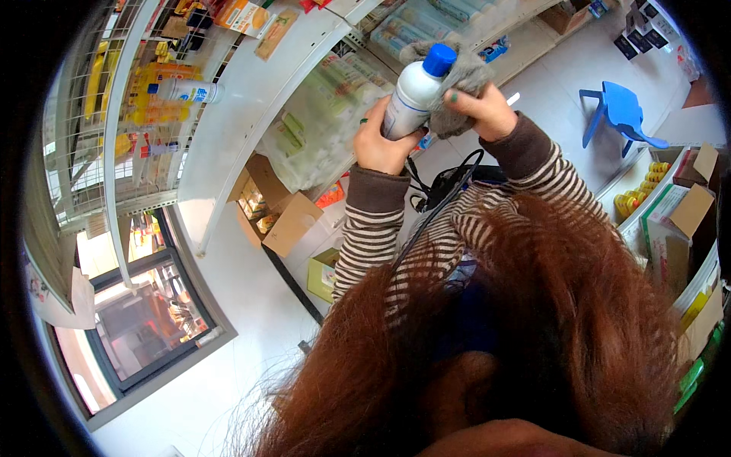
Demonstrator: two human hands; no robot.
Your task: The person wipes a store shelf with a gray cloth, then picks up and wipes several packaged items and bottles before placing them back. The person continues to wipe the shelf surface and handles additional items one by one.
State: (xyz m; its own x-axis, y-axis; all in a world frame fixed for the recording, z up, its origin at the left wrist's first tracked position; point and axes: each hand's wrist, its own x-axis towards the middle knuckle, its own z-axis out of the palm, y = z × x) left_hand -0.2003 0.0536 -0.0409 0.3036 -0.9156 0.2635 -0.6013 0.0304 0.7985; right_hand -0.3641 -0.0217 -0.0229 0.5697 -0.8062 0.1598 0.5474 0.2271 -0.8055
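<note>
A white plastic bottle (412, 91) with a blue cap is tilted in front of me, its cap towards the upper right. My left hand (384, 137) grips the bottle around its lower part. A grey-brown cloth (465, 74) is bunched in my right hand (482, 108), pressed against the side of the bottle by the cap and shoulder. Part of the cloth shows behind the bottle. A similar white bottle with a blue cap (188, 91) stands on the shelf at the upper left.
A white metal shelf (251, 97) with wire mesh rises at the left. Plastic-wrapped packs (320, 108) fill a lower shelf. Open cardboard boxes (294, 223) lie beneath. A blue plastic stool (622, 111) stands on the tiled floor, near more stocked shelving at the right.
</note>
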